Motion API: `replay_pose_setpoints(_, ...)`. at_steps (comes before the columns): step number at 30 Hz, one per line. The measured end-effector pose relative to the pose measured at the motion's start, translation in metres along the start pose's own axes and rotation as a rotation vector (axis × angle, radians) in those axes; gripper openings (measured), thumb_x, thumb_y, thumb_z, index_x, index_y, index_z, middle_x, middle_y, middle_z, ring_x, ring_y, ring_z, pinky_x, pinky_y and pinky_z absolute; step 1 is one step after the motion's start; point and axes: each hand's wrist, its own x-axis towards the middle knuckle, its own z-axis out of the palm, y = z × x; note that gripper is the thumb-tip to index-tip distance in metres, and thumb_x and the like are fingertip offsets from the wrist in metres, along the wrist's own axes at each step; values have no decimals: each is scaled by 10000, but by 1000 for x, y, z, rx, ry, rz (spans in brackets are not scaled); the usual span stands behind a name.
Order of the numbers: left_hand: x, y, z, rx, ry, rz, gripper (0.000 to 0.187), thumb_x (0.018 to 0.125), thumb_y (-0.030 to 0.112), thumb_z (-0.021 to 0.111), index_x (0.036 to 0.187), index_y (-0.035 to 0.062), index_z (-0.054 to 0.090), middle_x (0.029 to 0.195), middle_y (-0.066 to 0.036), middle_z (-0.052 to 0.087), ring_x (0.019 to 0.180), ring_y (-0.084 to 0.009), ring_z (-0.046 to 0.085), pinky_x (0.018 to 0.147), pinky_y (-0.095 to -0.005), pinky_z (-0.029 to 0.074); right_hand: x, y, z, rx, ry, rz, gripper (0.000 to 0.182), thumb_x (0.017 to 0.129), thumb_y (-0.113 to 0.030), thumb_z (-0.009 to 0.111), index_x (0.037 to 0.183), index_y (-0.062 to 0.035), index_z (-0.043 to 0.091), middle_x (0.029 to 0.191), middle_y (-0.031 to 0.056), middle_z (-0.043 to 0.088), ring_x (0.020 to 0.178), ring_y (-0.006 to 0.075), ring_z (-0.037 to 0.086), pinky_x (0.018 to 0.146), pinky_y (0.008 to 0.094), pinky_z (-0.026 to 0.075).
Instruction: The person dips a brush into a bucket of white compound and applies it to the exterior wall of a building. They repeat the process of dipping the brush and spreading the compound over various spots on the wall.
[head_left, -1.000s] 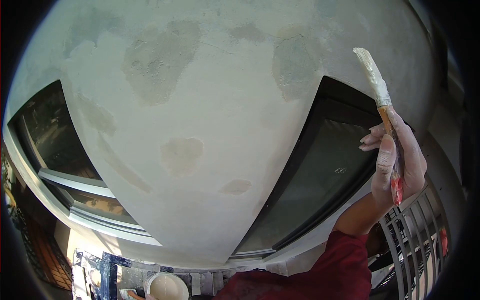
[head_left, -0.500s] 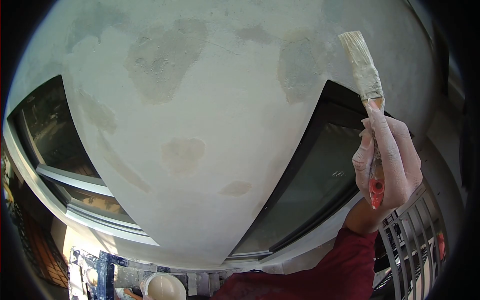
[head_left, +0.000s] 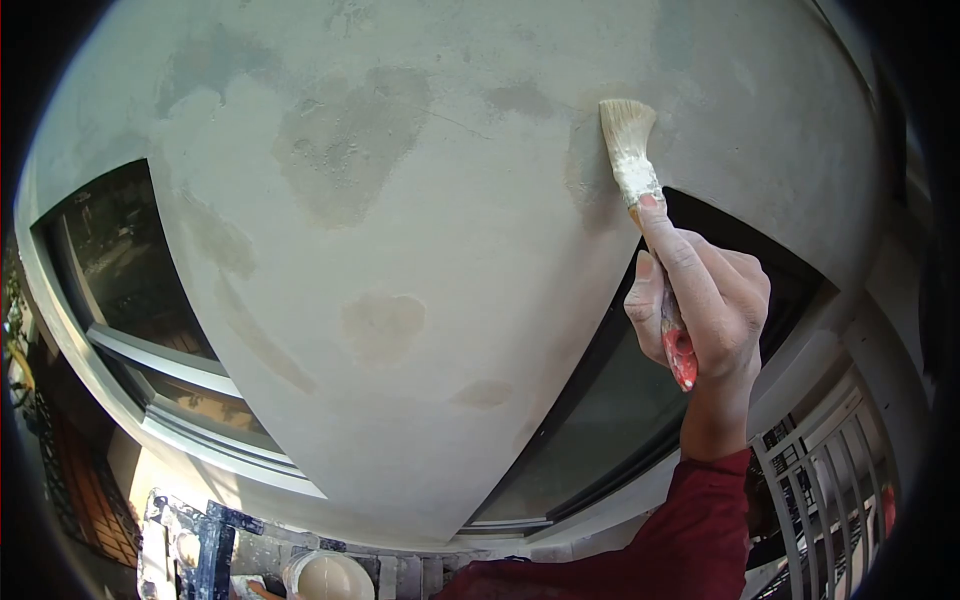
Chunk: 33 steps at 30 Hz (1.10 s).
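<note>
My right hand [head_left: 705,295] is closed around a paintbrush [head_left: 635,175], index finger along the handle near the ferrule. Its pale bristles are spread and bent against the wall [head_left: 480,250], over a grey patch right of centre. White paint coats the ferrule and my fingers; the handle's end is red. At the bottom edge is a bucket [head_left: 330,578] of cream-white paint. Beside its left side is a small skin-toned shape [head_left: 262,590], possibly part of my left hand, mostly cut off by the frame; its fingers cannot be made out.
Dark-framed windows stand at the left [head_left: 130,270] and right [head_left: 590,400] of the wall. Several darker patches mark the wall. A paint-spattered blue stand [head_left: 215,550] is at lower left. A metal railing [head_left: 825,500] runs along the lower right.
My right hand has moved left and slightly down in view, bringing the brush from above the right window onto the grey patch. The bristles have fanned out. The view has shifted slightly.
</note>
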Motion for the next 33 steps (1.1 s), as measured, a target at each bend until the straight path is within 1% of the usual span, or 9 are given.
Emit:
replay_pose_setpoints(4, 5, 16, -2, -12, 21, 0, 392, 1115, 250, 552, 1272, -73, 710, 1234, -292, 708, 1142, -451, 648, 1030, -504, 492, 2, -1, -24, 58, 168, 65, 284, 960, -59, 626, 1164, 84, 762, 817, 153, 776, 610, 169, 740, 586, 253, 561)
replay_pose_setpoints(8, 14, 38, -10, 0, 1, -22, 400, 1118, 260, 548, 1280, -70, 706, 1244, -291, 705, 1152, -450, 642, 1039, -505, 484, 1, -11, -2, 101, -46, 20, 312, 810, 25, 697, 1111, 93, 748, 662, 114, 623, 465, 174, 570, 477, 290, 418)
replay_pose_setpoints(11, -3, -49, 16, 56, 10, -76, 406, 1121, 267, 545, 1287, -68, 703, 1251, -290, 702, 1160, -449, 638, 1046, -505, 478, -16, -45, -20, 422, -23, -87, 288, 910, -101, 684, 1110, 96, 748, 636, 92, 636, 456, 160, 566, 453, 279, 420)
replay_pose_setpoints(14, 0, -14, 9, 85, 23, -111, 344, 1088, 197, 575, 1264, -66, 709, 1253, -276, 701, 1167, -451, 632, 1050, -516, 485, -44, -90, 18, 879, 64, -96, 322, 1030, -193, 613, 1085, 88, 761, 620, 73, 653, 470, 152, 599, 440, 281, 455)
replay_pose_setpoints(16, 0, -11, 11, 141, 80, -54, 285, 1055, 154, 625, 1221, -57, 721, 1226, -270, 698, 1158, -449, 640, 1036, -509, 489, -72, -134, 40, 1150, -221, 86, 323, 1039, -235, 634, 1085, 53, 773, 612, 60, 645, 480, 163, 623, 522, 264, 529)
replay_pose_setpoints(19, 2, -13, 12, 144, 93, -93, 285, 1049, 196, 644, 1235, 5, 744, 1196, -225, 708, 1126, -400, 656, 1013, -479, 502, -113, -220, 92, 1398, -468, 22, 182, 941, -96, 716, 1075, 14, 770, 654, 74, 660, 478, 128, 569, 485, 311, 429)
replay_pose_setpoints(23, 2, -3, 14, 192, 144, -95, 295, 1042, 218, 658, 1280, 68, 747, 1161, -208, 722, 1144, -383, 648, 1017, -478, 504, -167, -339, 130, 1811, -734, 199, 192, 905, -48, 742, 1088, -10, 781, 713, 135, 690, 546, 214, 622, 552, 317, 486)
replay_pose_setpoints(26, -2, 0, 15, 222, 151, -109, 290, 1038, 218, 662, 1275, 76, 749, 1160, -199, 728, 1142, -382, 647, 1020, -482, 505, -198, -407, 141, 2003, -819, 127, 202, 904, -61, 745, 1096, -10, 783, 770, 163, 711, 639, 252, 678, 630, 334, 528)
replay_pose_setpoints(33, -7, 8, 15, 271, 142, -61, 306, 1018, 214, 678, 1288, 84, 746, 1158, -176, 740, 1148, -367, 645, 1013, -480, 515, -232, -516, 160, 1964, -1104, -340, 284, 947, -239, 725, 1050, 23, 764, 919, 271, 733, 863, 454, 709, 823, 504, 557)
